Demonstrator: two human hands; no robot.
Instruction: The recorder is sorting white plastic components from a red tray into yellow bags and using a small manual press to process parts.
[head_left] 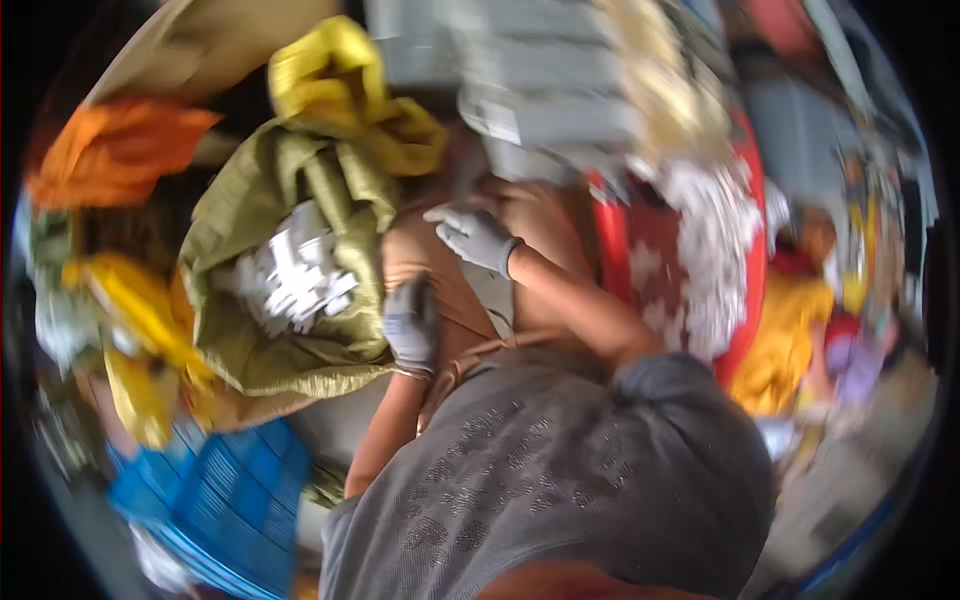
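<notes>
My left hand [410,325], in a grey glove, is beside my thigh at the right edge of an olive woven sack [225,340]. Motion smears its fingers, so I cannot tell whether it holds anything. Small white pieces [297,270], longish and loosely heaped, lie inside the sack's wide mouth. Above my lap, my right hand [475,237], gloved the same way, is open with its fingers stretched toward the left. Nothing shows in it. To its right stands a red tub [752,290] with many white pieces [712,250] in it.
A blue plastic crate [245,495] sits at the lower left. Yellow sacks [145,310] and an orange sack [125,150] crowd the left side. Grey blurred surfaces [540,70] are ahead. Yellow cloth [785,335] and a blurred person [815,235] are beyond the tub.
</notes>
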